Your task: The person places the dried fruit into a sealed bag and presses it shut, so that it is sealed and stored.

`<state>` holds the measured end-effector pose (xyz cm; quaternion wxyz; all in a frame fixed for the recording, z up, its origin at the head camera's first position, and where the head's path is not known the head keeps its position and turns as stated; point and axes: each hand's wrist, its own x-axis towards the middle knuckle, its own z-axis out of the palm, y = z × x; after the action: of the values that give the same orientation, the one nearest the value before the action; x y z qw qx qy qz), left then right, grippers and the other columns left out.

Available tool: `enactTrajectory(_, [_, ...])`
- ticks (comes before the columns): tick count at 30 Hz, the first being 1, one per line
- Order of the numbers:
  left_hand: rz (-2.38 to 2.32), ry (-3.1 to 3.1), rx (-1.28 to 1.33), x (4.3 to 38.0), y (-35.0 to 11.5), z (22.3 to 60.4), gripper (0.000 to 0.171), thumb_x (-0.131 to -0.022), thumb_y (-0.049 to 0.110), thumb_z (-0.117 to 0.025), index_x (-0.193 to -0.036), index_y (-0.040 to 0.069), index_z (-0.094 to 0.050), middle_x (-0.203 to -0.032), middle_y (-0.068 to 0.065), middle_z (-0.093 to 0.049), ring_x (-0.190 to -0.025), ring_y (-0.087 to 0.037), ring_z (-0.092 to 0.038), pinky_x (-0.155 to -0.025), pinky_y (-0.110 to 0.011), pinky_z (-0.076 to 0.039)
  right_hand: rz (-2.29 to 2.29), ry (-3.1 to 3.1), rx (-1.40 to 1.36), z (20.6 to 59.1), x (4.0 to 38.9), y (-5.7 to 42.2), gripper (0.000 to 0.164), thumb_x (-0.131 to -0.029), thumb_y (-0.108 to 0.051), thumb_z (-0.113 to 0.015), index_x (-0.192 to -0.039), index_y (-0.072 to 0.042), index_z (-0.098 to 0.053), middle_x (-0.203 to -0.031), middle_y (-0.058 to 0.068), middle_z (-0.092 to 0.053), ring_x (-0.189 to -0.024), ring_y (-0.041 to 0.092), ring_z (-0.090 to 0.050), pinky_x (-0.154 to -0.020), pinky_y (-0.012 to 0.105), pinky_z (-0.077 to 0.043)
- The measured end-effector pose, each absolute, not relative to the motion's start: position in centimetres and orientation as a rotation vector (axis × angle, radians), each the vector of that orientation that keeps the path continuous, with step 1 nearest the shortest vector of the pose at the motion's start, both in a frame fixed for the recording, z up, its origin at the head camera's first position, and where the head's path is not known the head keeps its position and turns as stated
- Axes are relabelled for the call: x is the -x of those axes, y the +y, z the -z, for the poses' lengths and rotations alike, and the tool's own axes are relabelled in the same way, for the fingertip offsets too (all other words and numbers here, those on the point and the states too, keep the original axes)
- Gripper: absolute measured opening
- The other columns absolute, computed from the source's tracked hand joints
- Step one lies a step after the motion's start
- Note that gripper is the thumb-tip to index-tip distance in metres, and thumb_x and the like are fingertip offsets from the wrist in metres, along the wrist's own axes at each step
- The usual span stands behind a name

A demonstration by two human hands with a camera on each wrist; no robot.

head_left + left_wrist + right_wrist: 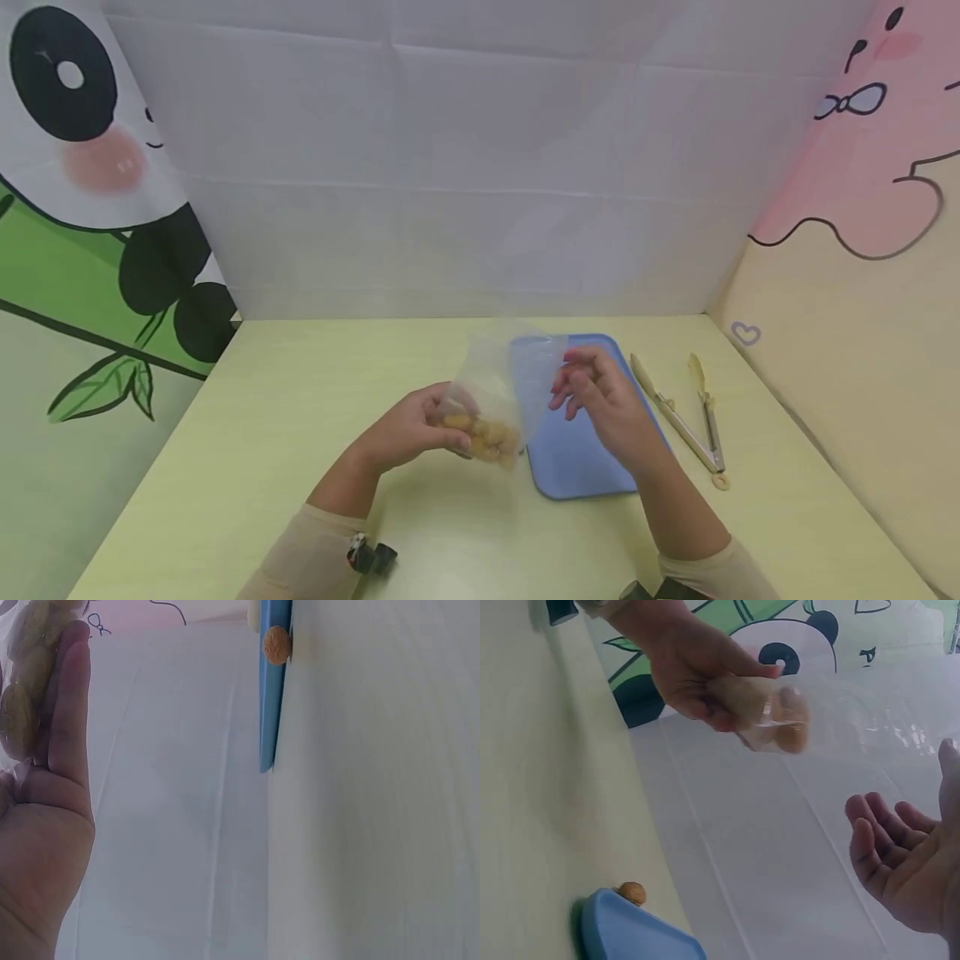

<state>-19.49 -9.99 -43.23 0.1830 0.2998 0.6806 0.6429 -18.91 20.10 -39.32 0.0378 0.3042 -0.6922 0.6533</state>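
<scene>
A clear plastic bag [487,371] with several yellow-brown, nut-like pieces [491,437] in its bottom is held up over the table. My left hand [408,429] grips it low down, thumb in front and fingers behind. To the right of the bag is my right hand [611,408], fingers loosely bent near its upper edge; the right wrist view shows nothing between them. Below lies a blue tray [577,467], partly hidden by the bag and right hand. One loose brown nut, walnut-like [632,893], lies against the tray's edge; the left wrist view shows it too.
Metal tongs [690,433] with yellowish tips lie spread to the right of the tray on the pale yellow table [300,375]. A white wall covering [480,167] rises behind, and printed cartoon panels stand at both sides.
</scene>
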Motion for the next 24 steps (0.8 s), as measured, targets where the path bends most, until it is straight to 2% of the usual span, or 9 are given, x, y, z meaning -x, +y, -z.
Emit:
enactTrajectory(3, [-1.859,1.939,-0.826,19.2,-10.0,42.9,0.035,-0.088,0.010,-0.073,-0.119,0.008,-0.055,-0.115,-0.011,-0.059,-0.097,-0.025,-0.067,-0.084,-0.043,-0.056,-2.032,-2.252,-1.060,40.3,19.0,18.7,0.048,-0.103,-0.032,-0.051,-0.138,-0.002,-0.036,-0.111,0.017,-0.059,-0.094,0.020,-0.062,-0.074,0.033,-0.054])
enactTrajectory(5, [-1.875,1.949,-0.812,19.0,-9.9,42.7,0.040,-0.088,0.009,-0.073,-0.123,0.009,-0.054,-0.117,-0.009,-0.061,-0.100,-0.023,-0.067,-0.085,-0.041,-0.055,-2.056,-2.329,-1.135,40.7,18.8,17.8,0.058,-0.099,-0.031,-0.058,-0.144,-0.008,-0.031,-0.120,0.015,-0.058,-0.101,0.021,-0.062,-0.077,0.037,-0.056])
enactTrajectory(9, [-1.864,1.971,-0.796,18.7,-9.4,42.2,0.051,-0.089,0.011,-0.072,-0.133,0.005,-0.047,-0.129,-0.018,-0.057,-0.110,-0.037,-0.063,-0.089,-0.044,-0.053,-2.060,-2.510,-1.152,41.2,17.9,16.4,0.070,-0.092,-0.025,-0.070,-0.148,-0.022,-0.028,-0.126,0.010,-0.056,-0.101,0.027,-0.064,-0.079,0.043,-0.056])
enactTrajectory(11, [-1.825,2.048,-0.748,18.4,-9.2,42.1,0.067,-0.089,0.018,-0.073,-0.143,0.001,-0.038,-0.146,-0.023,-0.043,-0.127,-0.043,-0.050,-0.094,-0.044,-0.051,-2.029,-2.576,-1.090,41.3,17.6,16.1,0.067,-0.090,-0.024,-0.072,-0.145,-0.024,-0.032,-0.120,0.010,-0.058,-0.095,0.027,-0.065,-0.075,0.046,-0.057])
enactTrajectory(14, [-1.784,2.076,-0.746,18.2,-9.0,42.0,0.076,-0.091,0.023,-0.071,-0.149,-0.003,-0.028,-0.147,-0.028,-0.038,-0.129,-0.047,-0.046,-0.097,-0.046,-0.049,-2.018,-2.601,-0.986,41.4,17.4,16.0,0.059,-0.089,-0.024,-0.073,-0.138,-0.023,-0.041,-0.104,0.014,-0.063,-0.083,0.029,-0.067,-0.069,0.050,-0.056])
enactTrajectory(16, [-1.765,2.090,-0.802,18.3,-9.0,42.0,0.072,-0.095,0.026,-0.065,-0.151,0.000,-0.027,-0.143,-0.027,-0.044,-0.128,-0.043,-0.050,-0.095,-0.044,-0.051,-2.028,-2.587,-0.957,41.3,17.4,16.1,0.053,-0.089,-0.023,-0.074,-0.134,-0.020,-0.046,-0.103,0.015,-0.064,-0.083,0.028,-0.068,-0.067,0.051,-0.056])
enactTrajectory(18, [-1.771,2.090,-0.899,18.5,-9.0,41.9,0.054,-0.100,0.027,-0.057,-0.145,0.008,-0.035,-0.127,-0.022,-0.058,-0.112,-0.034,-0.063,-0.091,-0.042,-0.053,-2.046,-2.575,-0.959,41.2,17.4,16.3,0.048,-0.089,-0.022,-0.074,-0.129,-0.016,-0.049,-0.102,0.014,-0.065,-0.084,0.030,-0.068,-0.067,0.052,-0.056])
enactTrajectory(21, [-1.840,2.224,-1.018,18.6,-9.5,41.3,0.040,-0.103,0.025,-0.049,-0.140,0.015,-0.036,-0.126,-0.012,-0.056,-0.109,-0.019,-0.064,-0.088,-0.033,-0.053,-2.086,-2.549,-1.025,41.1,17.5,16.6,0.040,-0.090,-0.019,-0.072,-0.123,-0.010,-0.052,-0.098,0.015,-0.066,-0.083,0.036,-0.067,-0.067,0.055,-0.055])
enactTrajectory(24, [-1.965,2.362,-1.116,18.5,-10.1,40.5,0.041,-0.103,0.011,-0.049,-0.141,0.010,-0.032,-0.129,-0.012,-0.050,-0.111,-0.018,-0.060,-0.090,-0.029,-0.051,-2.119,-2.546,-1.108,41.0,17.7,17.0,0.035,-0.090,-0.017,-0.071,-0.118,-0.006,-0.053,-0.095,0.016,-0.066,-0.081,0.037,-0.067,-0.066,0.056,-0.055])
